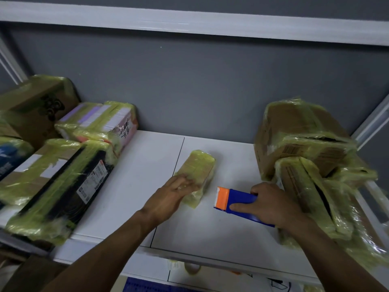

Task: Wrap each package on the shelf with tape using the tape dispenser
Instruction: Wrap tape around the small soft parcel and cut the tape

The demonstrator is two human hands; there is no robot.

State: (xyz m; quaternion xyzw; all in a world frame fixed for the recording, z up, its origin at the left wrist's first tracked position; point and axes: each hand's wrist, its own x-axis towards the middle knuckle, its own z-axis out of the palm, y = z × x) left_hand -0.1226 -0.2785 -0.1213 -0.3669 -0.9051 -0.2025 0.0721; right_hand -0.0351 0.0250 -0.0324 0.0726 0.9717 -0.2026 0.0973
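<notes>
A small package wrapped in yellowish tape lies in the middle of the white shelf. My left hand rests flat on its near end, fingers spread over the top. My right hand grips a blue tape dispenser with an orange front, held just right of the package and a little apart from it, the orange end pointing left.
Several tape-wrapped boxes are stacked at the left of the shelf. More wrapped cardboard boxes stand and lean at the right. A grey wall backs the shelf. A tape roll lies below the shelf edge.
</notes>
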